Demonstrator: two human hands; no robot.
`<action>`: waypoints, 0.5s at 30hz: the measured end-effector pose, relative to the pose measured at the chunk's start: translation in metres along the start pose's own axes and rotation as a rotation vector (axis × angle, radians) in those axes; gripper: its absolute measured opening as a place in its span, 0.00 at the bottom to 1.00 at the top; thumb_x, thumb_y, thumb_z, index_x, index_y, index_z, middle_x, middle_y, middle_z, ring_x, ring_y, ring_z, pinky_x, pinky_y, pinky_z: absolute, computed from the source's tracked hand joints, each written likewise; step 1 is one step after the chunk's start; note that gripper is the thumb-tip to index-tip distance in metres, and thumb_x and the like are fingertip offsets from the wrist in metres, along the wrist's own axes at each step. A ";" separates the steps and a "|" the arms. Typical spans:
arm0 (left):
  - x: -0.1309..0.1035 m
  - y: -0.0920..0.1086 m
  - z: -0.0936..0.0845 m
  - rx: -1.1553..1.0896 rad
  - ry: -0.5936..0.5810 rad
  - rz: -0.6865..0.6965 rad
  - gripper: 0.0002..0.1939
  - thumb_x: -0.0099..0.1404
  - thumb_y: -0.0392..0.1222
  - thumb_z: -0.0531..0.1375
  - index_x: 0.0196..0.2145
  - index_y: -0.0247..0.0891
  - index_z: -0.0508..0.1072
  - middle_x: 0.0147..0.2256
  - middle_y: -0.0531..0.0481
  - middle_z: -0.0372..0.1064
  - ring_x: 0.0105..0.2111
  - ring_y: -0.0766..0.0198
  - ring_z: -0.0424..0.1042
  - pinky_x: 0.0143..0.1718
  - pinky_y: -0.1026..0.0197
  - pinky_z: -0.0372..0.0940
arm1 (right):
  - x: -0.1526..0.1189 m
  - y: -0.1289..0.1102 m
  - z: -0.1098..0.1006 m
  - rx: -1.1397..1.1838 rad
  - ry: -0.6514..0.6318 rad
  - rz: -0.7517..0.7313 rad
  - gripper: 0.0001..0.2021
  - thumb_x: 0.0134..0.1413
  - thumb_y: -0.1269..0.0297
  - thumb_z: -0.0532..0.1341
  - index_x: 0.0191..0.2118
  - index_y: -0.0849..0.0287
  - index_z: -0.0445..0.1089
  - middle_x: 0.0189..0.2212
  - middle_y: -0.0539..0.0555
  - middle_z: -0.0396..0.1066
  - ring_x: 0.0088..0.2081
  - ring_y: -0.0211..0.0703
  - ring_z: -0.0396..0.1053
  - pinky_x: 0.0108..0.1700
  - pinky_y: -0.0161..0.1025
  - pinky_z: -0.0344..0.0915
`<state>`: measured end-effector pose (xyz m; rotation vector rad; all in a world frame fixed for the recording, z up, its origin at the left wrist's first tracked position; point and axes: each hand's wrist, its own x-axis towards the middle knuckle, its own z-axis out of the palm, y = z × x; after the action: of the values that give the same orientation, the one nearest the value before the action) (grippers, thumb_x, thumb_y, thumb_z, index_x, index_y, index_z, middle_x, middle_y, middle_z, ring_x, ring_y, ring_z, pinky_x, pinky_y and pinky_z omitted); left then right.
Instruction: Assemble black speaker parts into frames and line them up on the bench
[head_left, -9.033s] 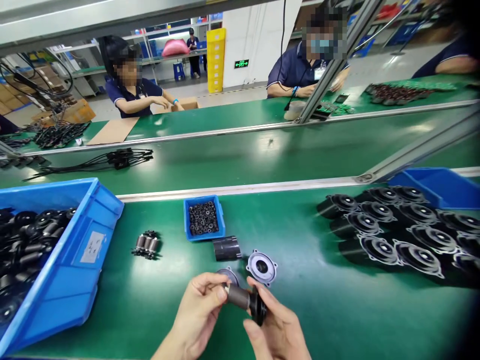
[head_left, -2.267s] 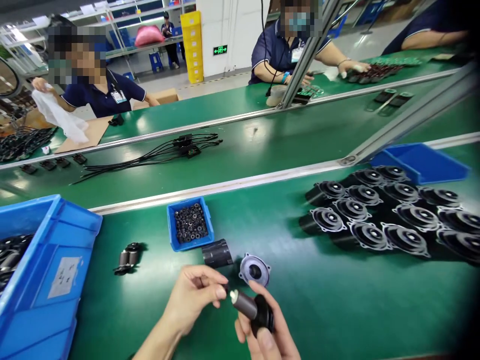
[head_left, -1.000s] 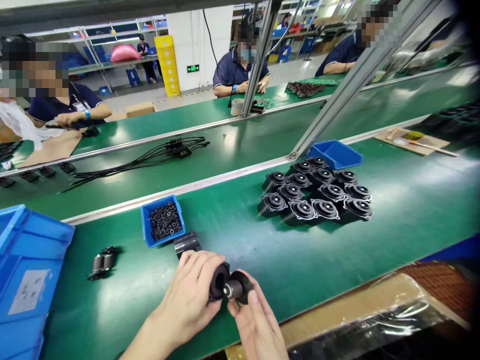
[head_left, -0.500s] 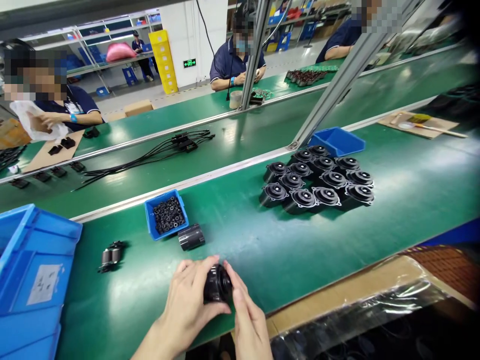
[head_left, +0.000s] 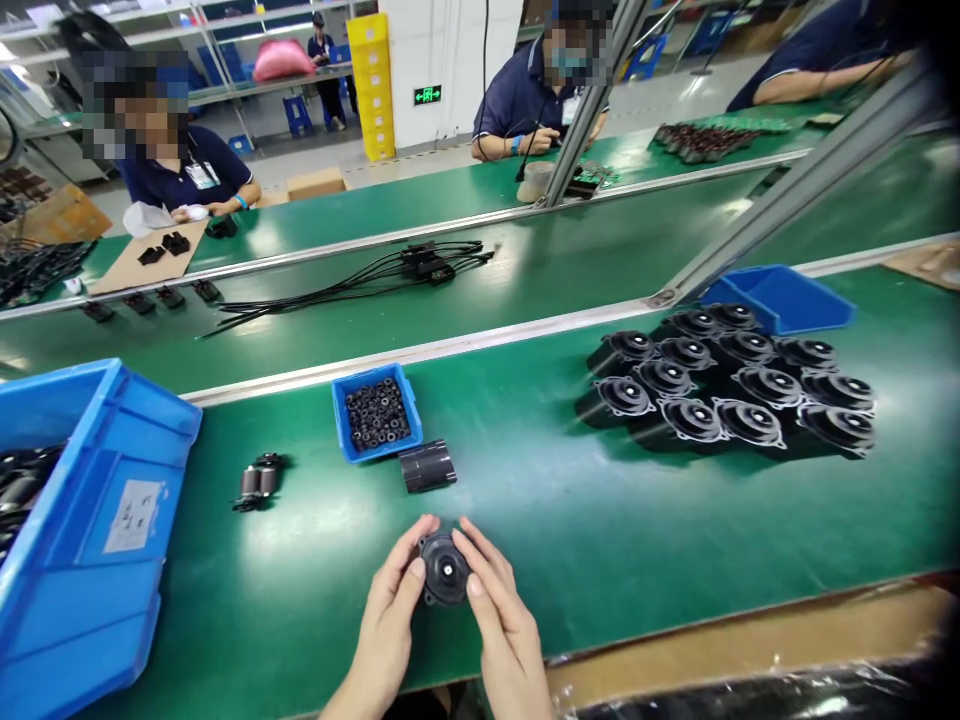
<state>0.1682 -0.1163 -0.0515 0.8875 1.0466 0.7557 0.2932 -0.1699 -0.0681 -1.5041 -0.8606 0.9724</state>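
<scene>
Between my two hands is a round black motor housing (head_left: 444, 570), its flanged end face turned up toward me with a small bright spot at the centre. My left hand (head_left: 394, 600) grips it from the left, thumb on the rim. From the other side my right hand (head_left: 501, 605) closes on it, fingers along the edge. Just beyond lies a black cylindrical sleeve (head_left: 427, 466) on its side. It rests close to a small blue bin (head_left: 339, 420) full of little black rings (head_left: 377, 412). Two dark rotor-like parts (head_left: 259, 482) lie further left.
A large blue crate (head_left: 161, 520) holding dark parts stands at the left. Several similar black housings (head_left: 694, 420) are grouped at the right, before a blue tray (head_left: 806, 300). A slanted metal post (head_left: 787, 185) rises behind them. Co-workers sit across the green bench (head_left: 570, 500).
The motor housing has turned from sideways so its end face shows upward. Both hands have shifted their hold around it. The camera view has swung left.
</scene>
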 end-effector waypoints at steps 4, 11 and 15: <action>-0.002 0.012 0.005 0.124 0.008 -0.028 0.25 0.65 0.57 0.58 0.56 0.44 0.71 0.59 0.47 0.66 0.62 0.50 0.59 0.66 0.48 0.51 | -0.005 0.002 0.003 0.139 0.018 0.159 0.20 0.64 0.52 0.53 0.59 0.45 0.65 0.61 0.52 0.63 0.63 0.46 0.59 0.64 0.45 0.58; -0.001 0.014 0.000 0.224 -0.063 -0.024 0.25 0.68 0.57 0.53 0.56 0.42 0.69 0.59 0.44 0.66 0.60 0.51 0.63 0.65 0.48 0.52 | -0.010 -0.002 0.017 0.201 0.125 0.283 0.21 0.62 0.47 0.54 0.56 0.50 0.68 0.58 0.54 0.67 0.62 0.48 0.61 0.63 0.42 0.58; 0.001 0.010 0.010 0.189 0.047 0.026 0.25 0.67 0.57 0.55 0.55 0.42 0.71 0.58 0.44 0.67 0.60 0.51 0.63 0.66 0.48 0.51 | -0.003 -0.007 0.027 0.147 0.161 0.233 0.24 0.64 0.45 0.49 0.55 0.51 0.67 0.56 0.56 0.69 0.58 0.51 0.65 0.61 0.47 0.61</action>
<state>0.1770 -0.1131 -0.0411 1.0513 1.1634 0.7101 0.2670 -0.1606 -0.0631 -1.5547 -0.4958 1.0429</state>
